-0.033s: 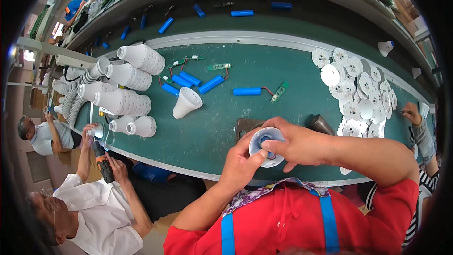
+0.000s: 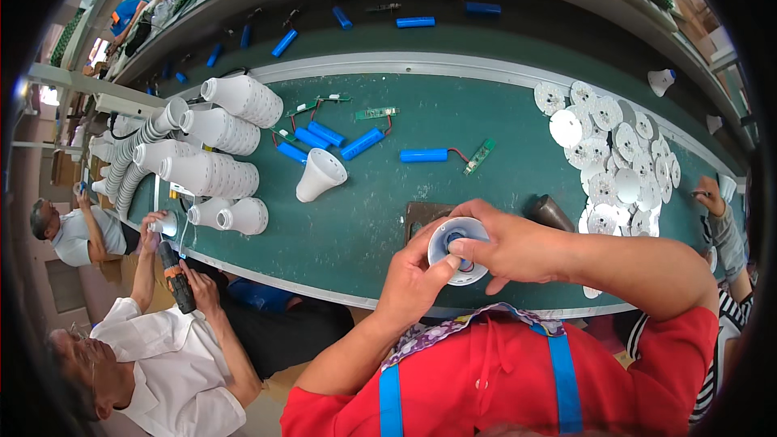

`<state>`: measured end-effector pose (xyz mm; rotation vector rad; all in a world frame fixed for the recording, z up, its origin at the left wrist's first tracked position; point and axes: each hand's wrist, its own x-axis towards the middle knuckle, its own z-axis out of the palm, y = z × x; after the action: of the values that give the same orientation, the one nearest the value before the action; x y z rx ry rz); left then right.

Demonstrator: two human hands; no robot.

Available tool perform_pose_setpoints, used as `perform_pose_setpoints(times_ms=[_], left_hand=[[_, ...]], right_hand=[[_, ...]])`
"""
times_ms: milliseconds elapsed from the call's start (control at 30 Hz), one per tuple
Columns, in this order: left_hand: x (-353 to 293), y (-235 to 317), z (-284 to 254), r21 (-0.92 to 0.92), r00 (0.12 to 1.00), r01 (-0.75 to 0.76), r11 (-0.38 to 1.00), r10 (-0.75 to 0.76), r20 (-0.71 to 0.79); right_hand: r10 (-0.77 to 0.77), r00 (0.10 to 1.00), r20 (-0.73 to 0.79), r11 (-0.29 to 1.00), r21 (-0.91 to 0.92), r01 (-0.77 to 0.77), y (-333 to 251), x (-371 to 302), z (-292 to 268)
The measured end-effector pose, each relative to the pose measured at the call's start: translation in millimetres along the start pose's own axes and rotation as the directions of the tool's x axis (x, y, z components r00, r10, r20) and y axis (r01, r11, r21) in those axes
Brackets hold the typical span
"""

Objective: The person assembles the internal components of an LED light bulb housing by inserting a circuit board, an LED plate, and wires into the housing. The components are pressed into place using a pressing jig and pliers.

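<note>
In front of my body, a white cone-shaped bulb housing [image 2: 471, 273] is held with its wide mouth facing up. My left hand [image 2: 414, 282] wraps round its left side, the thumb at the rim. My right hand [image 2: 510, 249] grips the far and right side, with its thumb reaching into the mouth. Down inside, a blue part shows beside the thumbs, with a reddish wire near it; most of it is hidden. Just beyond my hands lies a dark metal block [image 2: 422, 217], partly covered. A dark cylinder [image 2: 552, 214] rests beyond my right forearm.
Stacked white housings [image 2: 212, 174] stand at left, one loose housing [image 2: 320, 176] nearer the middle. Blue batteries [image 2: 424, 155] wired to green boards lie beyond. Round white LED boards [image 2: 627, 142] pile up at right. A co-worker at left holds a power drill [image 2: 176, 277]; another person's hand [image 2: 710, 196] is far right.
</note>
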<state>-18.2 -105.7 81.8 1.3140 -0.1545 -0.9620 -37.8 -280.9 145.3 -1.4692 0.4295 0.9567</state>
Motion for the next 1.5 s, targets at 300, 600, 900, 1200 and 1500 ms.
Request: perform_pose_setpoints(times_ms=[300, 600, 900, 1200, 1500], left_hand=[[3, -5, -5, -0.082, 1.000, -0.009, 0.997, 0.008, -0.011], [-4, -4, -5, -0.113, 1.000, -0.013, 0.993, 0.013, 0.004], [3, -21, 2, 0.346, 0.920, -0.354, 0.869, 0.391, -0.041], [-1, -25, -4, 0.669, 0.868, -0.343, 0.659, 0.495, -0.042], [0, -26, -5, 0.687, 0.845, -0.385, 0.616, 0.534, -0.005]], right_hand=[[-0.091, 0.992, -0.093, 0.993, 0.073, 0.098, 21, -5, 3], [-0.834, 0.435, -0.340, 0.271, -0.939, -0.213, 138, -9, -13], [-0.784, 0.303, -0.541, 0.574, -0.818, 0.024, 162, 1, -36], [-0.965, 0.259, 0.042, 0.053, -0.936, 0.348, 33, -48, 7], [-0.860, 0.465, 0.210, -0.137, -0.973, 0.187, 7, -35, 16]])
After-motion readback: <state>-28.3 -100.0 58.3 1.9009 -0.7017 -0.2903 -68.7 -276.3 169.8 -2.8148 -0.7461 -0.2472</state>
